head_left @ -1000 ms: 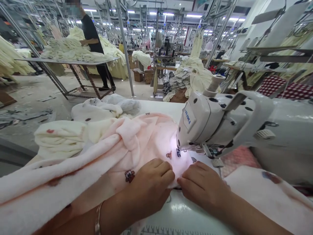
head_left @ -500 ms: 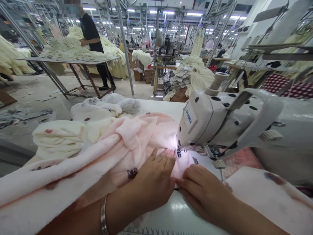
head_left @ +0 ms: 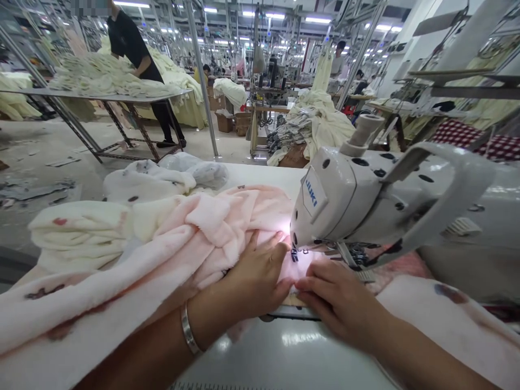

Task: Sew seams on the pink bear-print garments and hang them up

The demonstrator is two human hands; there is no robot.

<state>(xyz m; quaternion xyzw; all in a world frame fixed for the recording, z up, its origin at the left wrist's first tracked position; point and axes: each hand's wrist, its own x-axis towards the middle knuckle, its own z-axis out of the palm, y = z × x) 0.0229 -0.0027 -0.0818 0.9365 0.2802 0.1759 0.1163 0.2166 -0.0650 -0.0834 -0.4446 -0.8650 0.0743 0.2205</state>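
Observation:
Pale pink fleece fabric point(head_left: 227, 208) with small dark prints lies bunched on the sewing table and runs under the head of a white JUKI sewing machine point(head_left: 337, 189). My left hand point(head_left: 260, 276) rests on the fabric left of the needle area, fingers spread and pressing down, thumb by the near edge. Closed in a pinch, my right hand point(head_left: 337, 290) holds that edge just in front of the machine. The two thumbs nearly meet. A lamp lights the cloth around the presser foot; the needle itself cannot be made out. A metal bangle point(head_left: 189, 328) circles my left wrist.
Cream printed fleece point(head_left: 81, 230) is heaped at the left. More pale fleece point(head_left: 447, 311) lies right of my right arm. A ruler strip point(head_left: 203, 385) runs along the near table edge. Beyond, a person point(head_left: 136, 54) stands at a table point(head_left: 122, 97) piled with cloth.
Both hands have moved slightly away from me with the fabric, uncovering a dark-edged plate at the table. My left fingers are more spread. The view shifted; the person behind leans further over the pile.

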